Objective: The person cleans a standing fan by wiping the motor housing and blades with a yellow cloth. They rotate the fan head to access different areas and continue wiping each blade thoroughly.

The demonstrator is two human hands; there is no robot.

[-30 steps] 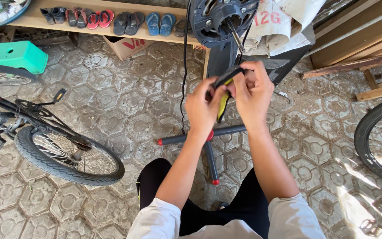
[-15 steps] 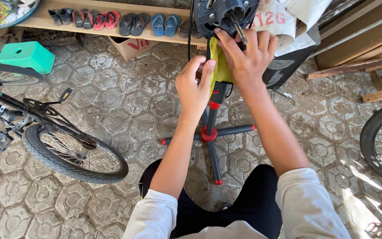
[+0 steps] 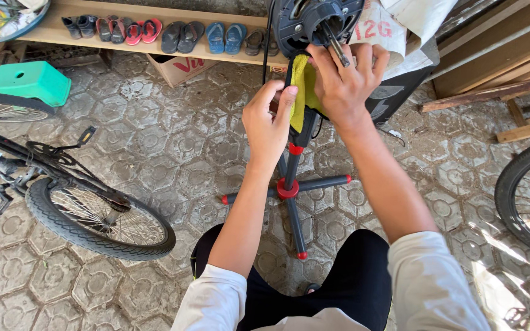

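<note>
A yellow cloth (image 3: 300, 86) hangs against the upright post of a dark stand (image 3: 291, 184) with red collars and three spread legs. My left hand (image 3: 269, 122) pinches the cloth's left edge against the post. My right hand (image 3: 345, 79) holds the cloth's upper right part, just below a round black fan-like head (image 3: 314, 21) with a metal shaft sticking out of it. Both forearms reach forward over my dark trousers.
A small bicycle (image 3: 62, 196) lies at the left, with a green plastic stool (image 3: 30, 81) behind it. A low wooden shelf (image 3: 154, 12) carries several sandals and shoes. Another bicycle tyre (image 3: 522, 202) is at the right, beside wooden planks (image 3: 498, 92).
Both hands have moved up the post with the yellow cloth, from chest height to just under the black head. The camera has tilted and drawn closer.
</note>
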